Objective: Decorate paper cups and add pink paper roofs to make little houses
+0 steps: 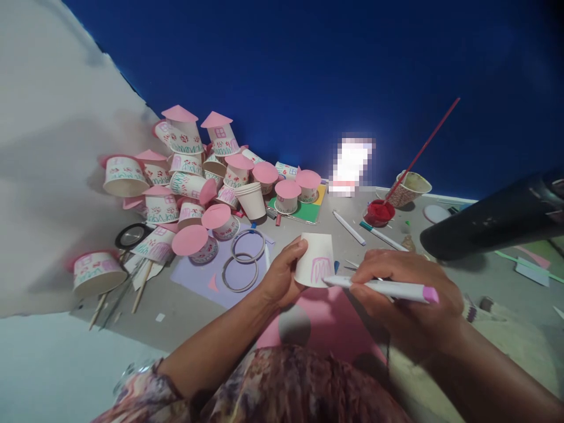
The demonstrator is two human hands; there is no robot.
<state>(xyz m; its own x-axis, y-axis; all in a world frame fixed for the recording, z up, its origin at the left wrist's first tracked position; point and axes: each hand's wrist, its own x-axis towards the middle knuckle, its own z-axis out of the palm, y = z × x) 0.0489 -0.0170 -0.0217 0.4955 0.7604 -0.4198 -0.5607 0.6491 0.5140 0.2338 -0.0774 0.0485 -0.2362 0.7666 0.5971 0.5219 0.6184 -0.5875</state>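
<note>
My left hand (282, 273) is wrapped round a white paper cup (314, 249), which it holds upside down, a little tilted. On the cup's side is a pink-purple door shape with scribbled lines inside. Pinched in my right hand (409, 294) is a white marker (383, 288) with a pink end. Its tip touches or nearly touches the cup near the lower edge of the drawing. Below the cup lies pink paper (326, 311) with a round hole cut in it.
Decorated cups with pink paper roofs (183, 135) are piled at the left. Two metal rings (240, 275) lie on lilac paper (189, 273). A red paint pot (379, 212) with a stick, loose markers (348, 227) and a dark cylinder (484, 223) are at the right.
</note>
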